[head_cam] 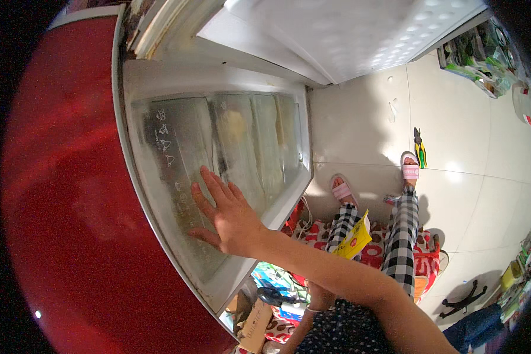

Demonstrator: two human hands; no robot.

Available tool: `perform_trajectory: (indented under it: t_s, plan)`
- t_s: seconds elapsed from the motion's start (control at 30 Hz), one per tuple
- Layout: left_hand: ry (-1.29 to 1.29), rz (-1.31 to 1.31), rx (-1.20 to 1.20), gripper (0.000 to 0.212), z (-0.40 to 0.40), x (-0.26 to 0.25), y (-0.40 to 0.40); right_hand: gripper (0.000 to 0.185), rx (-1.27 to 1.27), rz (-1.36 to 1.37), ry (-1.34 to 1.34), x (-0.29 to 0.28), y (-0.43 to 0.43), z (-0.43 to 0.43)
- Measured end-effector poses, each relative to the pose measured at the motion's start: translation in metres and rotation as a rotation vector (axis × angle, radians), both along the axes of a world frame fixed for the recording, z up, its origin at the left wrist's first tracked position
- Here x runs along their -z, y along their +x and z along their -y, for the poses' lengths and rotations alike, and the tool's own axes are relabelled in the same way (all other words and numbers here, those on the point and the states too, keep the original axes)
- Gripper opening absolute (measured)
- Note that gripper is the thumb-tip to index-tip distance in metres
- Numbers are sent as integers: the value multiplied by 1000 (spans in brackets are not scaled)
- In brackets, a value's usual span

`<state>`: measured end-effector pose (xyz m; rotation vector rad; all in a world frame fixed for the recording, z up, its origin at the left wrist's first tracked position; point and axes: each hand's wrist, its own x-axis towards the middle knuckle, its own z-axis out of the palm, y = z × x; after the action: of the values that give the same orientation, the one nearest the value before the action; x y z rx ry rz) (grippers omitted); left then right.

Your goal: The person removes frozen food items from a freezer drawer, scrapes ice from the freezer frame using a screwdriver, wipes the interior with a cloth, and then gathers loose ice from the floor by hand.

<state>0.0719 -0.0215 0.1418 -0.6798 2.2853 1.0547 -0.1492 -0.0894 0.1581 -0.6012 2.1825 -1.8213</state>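
My right hand [232, 217] reaches from the lower right with fingers spread and nothing in its grasp. It is in front of the clear, frosted drawer fronts [194, 146] inside an open freezer compartment; whether the fingertips touch the plastic, I cannot tell. White printed food pictures mark the leftmost drawer front. Below my right forearm, my left hand [321, 295] is partly hidden, with a light band at its wrist. Close beside it are a black object [274, 295] and a white piece [293, 308]. Whether the left hand holds either is unclear.
A glossy red panel [71, 199] borders the compartment. The white door liner [318, 40] stands at the top. Yellow-and-green-handled pliers [419, 148] lie on the tiles by my slipper. A yellow packet [354, 239] is by my leg, above red patterned fabric [371, 254]. Cardboard [253, 325] sits below.
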Motion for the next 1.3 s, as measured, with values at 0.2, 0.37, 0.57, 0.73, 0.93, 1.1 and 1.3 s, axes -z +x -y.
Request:
perform_trajectory:
  t_s: [0.2, 0.37, 0.57, 0.73, 0.93, 1.1, 1.3]
  plan:
    - [-28, -43, -86, 24, -3, 0, -15, 70, -80, 47, -65, 5, -7, -10]
    - [-39, -65, -302, 19, -6, -4, -11, 65, -187, 370, -356, 67, -33, -44]
    - [-100, -60, -449, 20, 3, -9, 2, 73, -176, 789, -60, 148, -27, -61]
    - [-141, -84, -533, 24, 9, -10, 14, 89, 36, 788, -265, 175, -15, 4]
    - [-150, -100, -656, 24, 20, -16, 31, 76, -5, 932, -270, 154, -22, 30]
    - [-129, -147, -516, 24, 30, -32, 52, 68, -31, 967, -281, 149, -12, -9]
    - [-33, -166, -561, 23, 27, -80, 35, 54, 87, 931, -271, 159, 4, -98]
